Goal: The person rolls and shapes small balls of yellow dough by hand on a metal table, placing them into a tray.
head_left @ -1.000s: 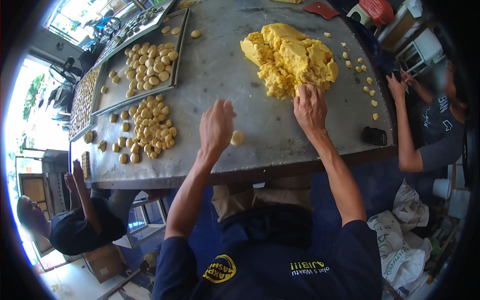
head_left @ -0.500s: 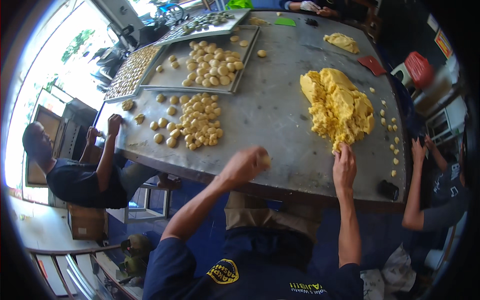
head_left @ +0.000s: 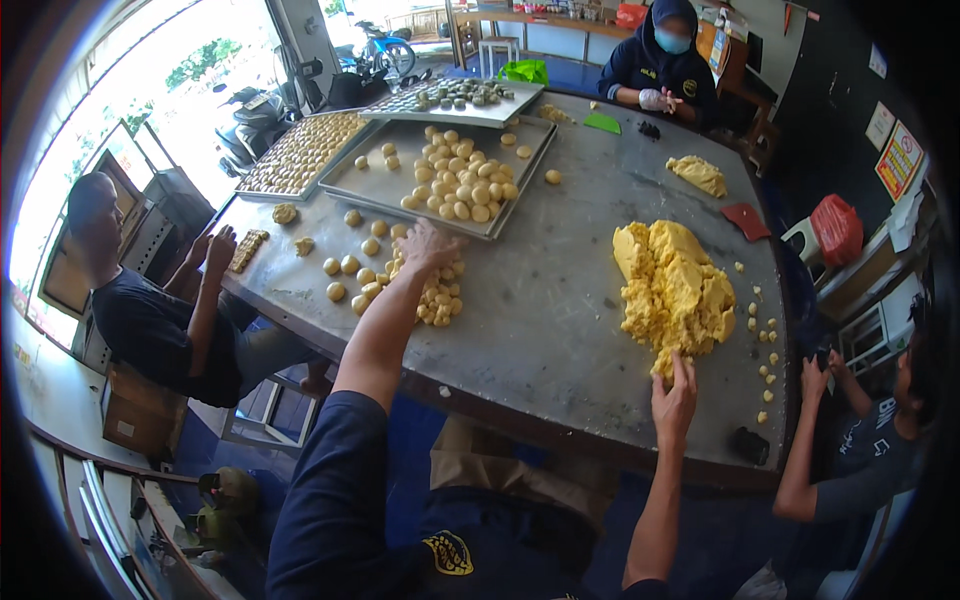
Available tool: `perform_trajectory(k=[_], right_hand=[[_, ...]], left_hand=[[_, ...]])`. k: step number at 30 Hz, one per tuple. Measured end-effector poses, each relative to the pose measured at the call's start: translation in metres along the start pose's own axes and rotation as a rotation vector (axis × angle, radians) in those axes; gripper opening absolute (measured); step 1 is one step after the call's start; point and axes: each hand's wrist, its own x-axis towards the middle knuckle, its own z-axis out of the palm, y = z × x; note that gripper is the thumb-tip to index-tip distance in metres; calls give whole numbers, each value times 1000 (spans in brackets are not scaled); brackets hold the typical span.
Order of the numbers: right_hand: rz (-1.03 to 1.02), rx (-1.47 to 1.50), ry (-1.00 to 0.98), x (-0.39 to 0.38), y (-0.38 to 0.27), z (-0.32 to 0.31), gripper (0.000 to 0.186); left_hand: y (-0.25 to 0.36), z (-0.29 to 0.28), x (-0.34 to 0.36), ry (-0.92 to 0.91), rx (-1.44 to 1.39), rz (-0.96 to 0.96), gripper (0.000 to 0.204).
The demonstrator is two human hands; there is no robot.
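My left hand (head_left: 428, 248) reaches over a pile of small pale dough balls (head_left: 437, 300), its fingers stretched out at the pile's far side. Whether a ball lies under the palm is hidden. At the near end of a large crumbly yellow dough mass (head_left: 680, 285), my right hand (head_left: 675, 400) has its thumb and fingers closed around a loose bit of that dough. Larger, rounder dough balls (head_left: 335, 291) lie scattered left of the pile. Just beyond my left hand is a metal tray (head_left: 400, 200) heaped with flattened dough balls (head_left: 462, 175).
Small dough bits (head_left: 768, 335) line the table's right side, with a red scraper (head_left: 746, 221) and pale dough lump (head_left: 697, 175) beyond. A filled tray (head_left: 300, 155) and one with greenish pieces (head_left: 455, 100) stand far left. Co-workers sit left (head_left: 150, 310), right (head_left: 870, 430) and opposite (head_left: 660, 70).
My left hand has swung left and away from me, from the table's near edge with a dough ball to over the pile. My right hand stays at the yellow dough. The view has shifted.
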Motion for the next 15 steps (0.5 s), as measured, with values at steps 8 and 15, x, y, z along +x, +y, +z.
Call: perform_trajectory(k=[8,15], right_hand=[[11,72,90,-25,-11,7,55],[14,94,109,-31,-15,14,55]], left_hand=[[-23,-14,11,-187,-90,21,98],[-42,-22,11,-215,-227,293,80]])
